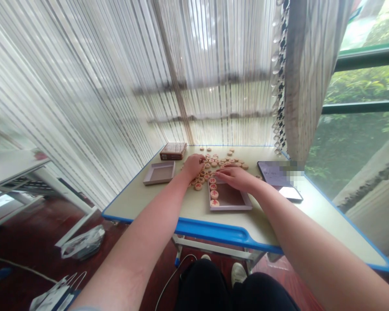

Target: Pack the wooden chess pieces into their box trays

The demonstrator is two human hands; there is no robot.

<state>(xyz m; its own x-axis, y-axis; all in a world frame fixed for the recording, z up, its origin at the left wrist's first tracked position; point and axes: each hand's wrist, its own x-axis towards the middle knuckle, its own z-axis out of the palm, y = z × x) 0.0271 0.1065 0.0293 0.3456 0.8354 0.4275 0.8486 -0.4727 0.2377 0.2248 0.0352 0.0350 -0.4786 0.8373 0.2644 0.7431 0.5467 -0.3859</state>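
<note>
Overhanging right hand (234, 176): outstretched, hold unclear.
Left hand (193, 166): curled, hold unclear.
Disc row (214, 194): bumping box (231, 208) could skew it.

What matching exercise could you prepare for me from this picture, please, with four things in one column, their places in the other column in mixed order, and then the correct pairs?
Things:
1. Row of red-marked pieces
2. Brown package
3. Dark-edged device
4. Right hand

Places:
A. On the right part of the table
B. At the far side of the near tray
C. Inside the near tray, along its left wall
D. Near the far left corner of the table

Right pairs: 1-C, 2-D, 3-A, 4-B
</note>
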